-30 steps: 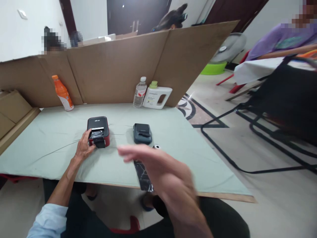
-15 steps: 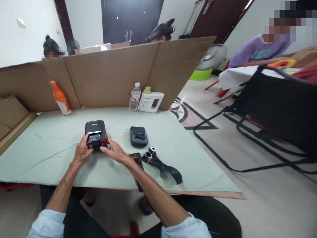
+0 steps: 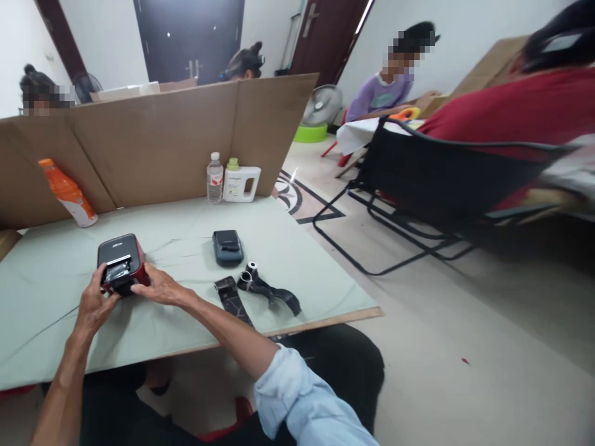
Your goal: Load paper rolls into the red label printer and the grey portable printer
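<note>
A small red and black printer (image 3: 119,259) sits on the pale green table cover (image 3: 186,235), its front flap open. My left hand (image 3: 95,302) grips its near left corner, fingers curled round the flap. My right hand (image 3: 157,286) holds its near right side with fingers pressed on the casing. A dark blue printer (image 3: 227,246) lies shut to the right. Near the table's front edge lie black ribbon spools (image 3: 253,282) with a loose black strip (image 3: 232,298).
A cardboard screen (image 3: 153,139) walls the back of the table. An orange drink bottle (image 3: 69,193), a water bottle (image 3: 214,178) and a white jug (image 3: 240,183) stand along it. A black folding chair (image 3: 432,186) stands on the floor at right; other people sit beyond.
My right hand came down from mid-air and took hold of the red printer's right side. The view has swung to the right, so everything sits further left in the picture.
</note>
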A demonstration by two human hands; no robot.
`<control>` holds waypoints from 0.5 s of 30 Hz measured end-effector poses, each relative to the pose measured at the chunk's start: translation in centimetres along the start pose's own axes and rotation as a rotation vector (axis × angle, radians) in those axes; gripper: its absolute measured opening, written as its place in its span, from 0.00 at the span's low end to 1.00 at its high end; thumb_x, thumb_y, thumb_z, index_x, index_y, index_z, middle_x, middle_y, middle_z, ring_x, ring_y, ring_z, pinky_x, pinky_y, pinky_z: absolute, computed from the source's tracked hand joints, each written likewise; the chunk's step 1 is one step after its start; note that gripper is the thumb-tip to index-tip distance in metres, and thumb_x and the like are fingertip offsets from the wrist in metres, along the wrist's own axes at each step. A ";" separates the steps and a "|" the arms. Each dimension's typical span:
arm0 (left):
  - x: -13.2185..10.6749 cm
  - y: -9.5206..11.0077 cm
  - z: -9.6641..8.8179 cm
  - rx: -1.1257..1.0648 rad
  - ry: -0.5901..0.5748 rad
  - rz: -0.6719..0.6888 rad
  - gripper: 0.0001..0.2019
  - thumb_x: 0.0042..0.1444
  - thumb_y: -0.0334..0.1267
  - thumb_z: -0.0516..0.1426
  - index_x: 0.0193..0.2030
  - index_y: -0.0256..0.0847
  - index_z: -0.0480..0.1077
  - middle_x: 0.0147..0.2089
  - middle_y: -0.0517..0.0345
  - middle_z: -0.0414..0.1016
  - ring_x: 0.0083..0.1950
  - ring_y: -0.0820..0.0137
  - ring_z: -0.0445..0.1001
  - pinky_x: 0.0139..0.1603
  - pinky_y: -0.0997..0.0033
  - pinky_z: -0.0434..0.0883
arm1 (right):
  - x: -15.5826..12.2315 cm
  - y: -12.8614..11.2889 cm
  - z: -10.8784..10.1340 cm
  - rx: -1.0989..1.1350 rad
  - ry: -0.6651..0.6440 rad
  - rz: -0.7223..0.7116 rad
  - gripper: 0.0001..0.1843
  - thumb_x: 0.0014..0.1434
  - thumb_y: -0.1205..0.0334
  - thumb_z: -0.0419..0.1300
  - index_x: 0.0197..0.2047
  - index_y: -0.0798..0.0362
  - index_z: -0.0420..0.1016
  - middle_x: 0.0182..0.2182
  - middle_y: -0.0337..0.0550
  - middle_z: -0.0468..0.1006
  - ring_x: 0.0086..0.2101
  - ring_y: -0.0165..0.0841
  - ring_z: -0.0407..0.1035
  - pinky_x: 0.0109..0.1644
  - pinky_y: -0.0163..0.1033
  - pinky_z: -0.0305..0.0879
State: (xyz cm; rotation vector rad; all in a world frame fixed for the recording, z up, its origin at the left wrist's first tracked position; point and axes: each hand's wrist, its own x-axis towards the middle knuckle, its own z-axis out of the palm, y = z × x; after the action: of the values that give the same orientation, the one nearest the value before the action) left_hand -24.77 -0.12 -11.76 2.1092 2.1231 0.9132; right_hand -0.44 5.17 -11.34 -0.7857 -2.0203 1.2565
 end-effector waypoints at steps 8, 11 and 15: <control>-0.3 9.2 -2.4 0.129 0.355 0.287 0.26 0.59 0.30 0.57 0.65 0.40 0.71 0.67 0.40 0.72 0.70 0.47 0.69 0.73 0.41 0.65 | -7.4 0.8 -11.4 -0.166 0.280 -0.061 0.35 0.67 0.42 0.62 0.70 0.53 0.69 0.69 0.56 0.69 0.69 0.47 0.62 0.73 0.54 0.58; 1.2 14.1 0.9 -0.025 0.209 0.394 0.22 0.61 0.32 0.57 0.62 0.42 0.73 0.62 0.45 0.76 0.65 0.53 0.74 0.70 0.46 0.69 | -10.0 2.8 -17.9 -0.256 0.473 0.105 0.31 0.70 0.45 0.57 0.68 0.54 0.71 0.67 0.58 0.72 0.65 0.46 0.67 0.70 0.52 0.62; 4.3 18.8 8.6 -0.140 -0.168 0.355 0.26 0.58 0.37 0.62 0.64 0.41 0.70 0.65 0.43 0.75 0.66 0.51 0.74 0.68 0.48 0.71 | -11.4 6.0 -22.5 -0.393 0.445 0.391 0.31 0.71 0.46 0.56 0.66 0.60 0.72 0.62 0.63 0.76 0.61 0.49 0.71 0.68 0.52 0.64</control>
State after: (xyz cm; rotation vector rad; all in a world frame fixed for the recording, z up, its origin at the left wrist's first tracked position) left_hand -4.57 5.67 -9.69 2.4332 1.5880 0.8410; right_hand 24.80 11.02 -11.15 -1.5567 -1.8062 0.7762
